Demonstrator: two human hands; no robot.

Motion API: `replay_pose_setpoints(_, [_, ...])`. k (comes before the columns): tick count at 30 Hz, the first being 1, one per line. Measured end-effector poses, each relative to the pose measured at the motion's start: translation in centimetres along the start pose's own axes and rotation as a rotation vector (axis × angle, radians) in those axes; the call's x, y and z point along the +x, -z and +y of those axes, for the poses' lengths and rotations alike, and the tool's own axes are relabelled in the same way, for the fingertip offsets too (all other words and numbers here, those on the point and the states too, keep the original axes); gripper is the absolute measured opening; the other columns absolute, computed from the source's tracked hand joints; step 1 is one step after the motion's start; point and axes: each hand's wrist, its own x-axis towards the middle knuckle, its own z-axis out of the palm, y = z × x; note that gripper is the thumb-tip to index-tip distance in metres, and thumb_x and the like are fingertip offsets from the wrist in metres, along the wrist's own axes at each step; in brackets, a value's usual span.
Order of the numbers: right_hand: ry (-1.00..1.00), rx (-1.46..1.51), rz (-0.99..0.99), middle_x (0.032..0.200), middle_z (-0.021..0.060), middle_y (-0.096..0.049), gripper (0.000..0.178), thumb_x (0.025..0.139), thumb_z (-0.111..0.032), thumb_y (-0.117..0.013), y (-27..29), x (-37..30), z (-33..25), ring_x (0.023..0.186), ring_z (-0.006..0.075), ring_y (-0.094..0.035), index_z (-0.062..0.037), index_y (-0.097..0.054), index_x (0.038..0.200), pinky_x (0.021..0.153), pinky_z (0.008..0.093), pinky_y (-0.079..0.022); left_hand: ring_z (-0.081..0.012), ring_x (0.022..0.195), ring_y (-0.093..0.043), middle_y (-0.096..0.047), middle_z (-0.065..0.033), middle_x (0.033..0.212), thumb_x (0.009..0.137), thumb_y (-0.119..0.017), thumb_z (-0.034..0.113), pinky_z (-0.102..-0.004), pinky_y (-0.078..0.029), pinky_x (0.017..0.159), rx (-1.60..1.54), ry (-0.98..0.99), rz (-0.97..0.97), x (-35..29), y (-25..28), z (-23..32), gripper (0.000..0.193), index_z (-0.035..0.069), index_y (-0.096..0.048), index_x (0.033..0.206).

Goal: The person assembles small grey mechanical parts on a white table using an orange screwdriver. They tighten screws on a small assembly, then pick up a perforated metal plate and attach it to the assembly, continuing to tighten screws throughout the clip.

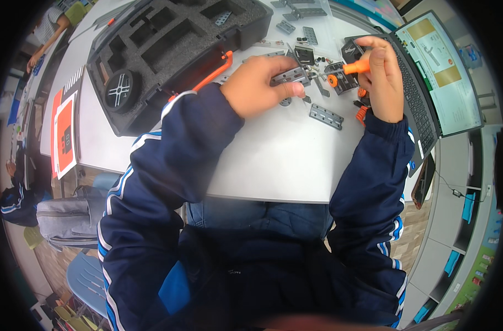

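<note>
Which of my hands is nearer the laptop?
Right. The right hand, holding an orange tool, is by the left edge of the laptop; the left hand, holding a grey part, is farther left.

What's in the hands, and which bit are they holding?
The left hand holds a grey slotted piece by its edges; the right hand holds a screwdriver by its orange handle.

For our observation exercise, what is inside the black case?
The black case holds shaped grey foam, a black wheel at the near left and a small grey piece with holes at the far right. The wheel covers whatever is beneath it.
</note>
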Motion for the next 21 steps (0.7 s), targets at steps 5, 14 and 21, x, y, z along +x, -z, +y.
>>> replay_pose_setpoints(5, [-0.029, 0.327, -0.16, 0.076, -0.0022, -0.042, 0.042, 0.104, -0.037, -0.034, 0.2, -0.3, -0.7, 0.055, 0.0053, -0.033, -0.0022, -0.046, 0.126, 0.052, 0.0204, -0.028, -0.0023, 0.055, -0.044, -0.069, -0.0056, 0.093, 0.097, -0.055, 0.017, -0.0167, -0.037, 0.047, -0.41, 0.186, -0.2, -0.1, 1.5, 1.2, 0.029, -0.003, -0.059, 0.118])
replay_pose_setpoints(14, [-0.023, 0.342, -0.002, 0.066, -0.0013, -0.05, 0.037, 0.099, -0.029, -0.049, 0.3, -0.1, -1.2, 0.049, 0.0035, -0.033, 0.0042, -0.064, 0.103, 0.046, 0.0192, -0.026, -0.0041, 0.054, -0.045, -0.069, -0.0064, 0.094, 0.095, -0.058, 0.019, -0.0181, -0.037, 0.047, -0.51, 0.162, -0.258, -0.2, 1.1, 1.4, 0.029, -0.002, -0.06, 0.116])
replay_pose_setpoints(21, [-0.08, 0.274, 0.225, 0.056, -0.0037, -0.047, 0.024, 0.089, -0.025, -0.068, -0.6, -0.2, -0.7, 0.042, 0.0022, -0.031, -0.0023, -0.065, 0.082, 0.04, 0.0195, -0.022, -0.0034, 0.058, -0.047, -0.069, -0.0035, 0.094, 0.093, -0.062, 0.018, -0.0174, -0.04, 0.05, -0.378, 0.131, -0.091, -0.2, -0.4, 0.2, 0.031, 0.001, -0.06, 0.119])
